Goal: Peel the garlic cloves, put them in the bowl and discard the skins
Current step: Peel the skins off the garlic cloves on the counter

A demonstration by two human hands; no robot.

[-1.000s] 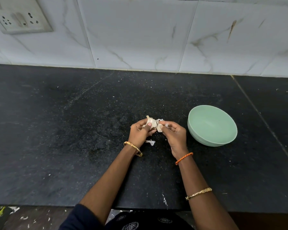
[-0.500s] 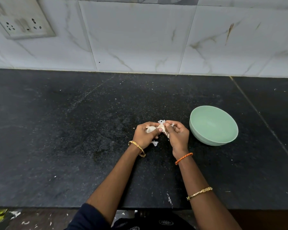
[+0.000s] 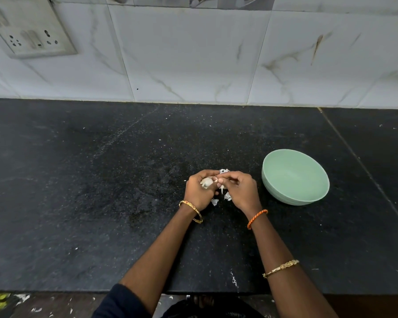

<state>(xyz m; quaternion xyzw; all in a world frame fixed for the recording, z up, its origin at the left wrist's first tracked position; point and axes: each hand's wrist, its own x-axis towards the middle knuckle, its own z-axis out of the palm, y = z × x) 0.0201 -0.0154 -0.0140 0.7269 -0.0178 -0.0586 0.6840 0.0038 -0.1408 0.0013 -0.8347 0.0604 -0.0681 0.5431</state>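
Both hands are meeting over the middle of the black stone table (image 3: 101, 191), just left of the bowl. The left hand (image 3: 199, 191) is curling its fingers round the garlic (image 3: 206, 182), a pale lump showing between thumb and fingers, and is holding it a little above the tabletop. The right hand (image 3: 240, 190) is reaching across to it with fingers bent, its fingertips pinching at the garlic where the two hands are touching; a thin strand of skin is hanging down from that pinch. Whether the right hand is gripping a clove or only its papery skin is too small to tell.

Loose garlic skins (image 3: 226, 196) are lying on the table directly beneath and between the hands (white scraps, one near the left palm, one under the right), and another scrap is showing just behind the fingers.

The mint-green bowl (image 3: 319, 180) is standing upright on the table to the right of the right hand, near it but not touching. Nothing is showing inside it.

The left wrist is wearing a gold bangle (image 3: 193, 211), the right wrist an orange braided band (image 3: 256, 218), and further up the right forearm a gold bracelet (image 3: 280, 268) is sitting. Behind the table a wall of white marbled tiles (image 3: 193, 53) is rising, with a switch-and-socket plate (image 3: 31, 34) at the upper left.
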